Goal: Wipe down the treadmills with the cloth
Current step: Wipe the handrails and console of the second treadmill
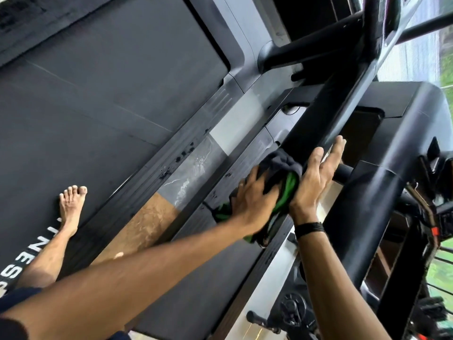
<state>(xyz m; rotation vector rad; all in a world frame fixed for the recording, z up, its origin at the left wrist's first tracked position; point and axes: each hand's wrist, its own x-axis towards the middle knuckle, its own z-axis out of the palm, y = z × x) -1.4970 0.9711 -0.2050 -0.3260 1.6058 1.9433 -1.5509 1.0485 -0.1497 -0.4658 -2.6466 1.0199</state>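
Bare foot (72, 204) planted on the belt (103, 99) of the near treadmill, far left of view; I lean across the floor gap (191, 168) toward the second machine. Left hand (257, 195) lies on the cloth (282, 177), fingers curled into its folds and gripping it, pressing it against the black upright (326, 119) of the far treadmill, low on the post. The cloth is dark grey with a green side, bunched; 1 tail hangs down below my wrist. Right hand (316, 175) is flat and open, fingers straight, palm laid along the same post just beside the cloth, steadying; a black band (309, 227) sits on that wrist. Judgement: step in hand is wiping the upright. To do it well I should spread the bunched cloth so more than 1 fold meets the surface, keep even pressure through the left palm, and run long strokes along the post rather than short dabs. The hanging tail could snag on the side rail; gather it first. Wet marks show on the floor tile in the gap, so I should mind my footing when shifting weight.
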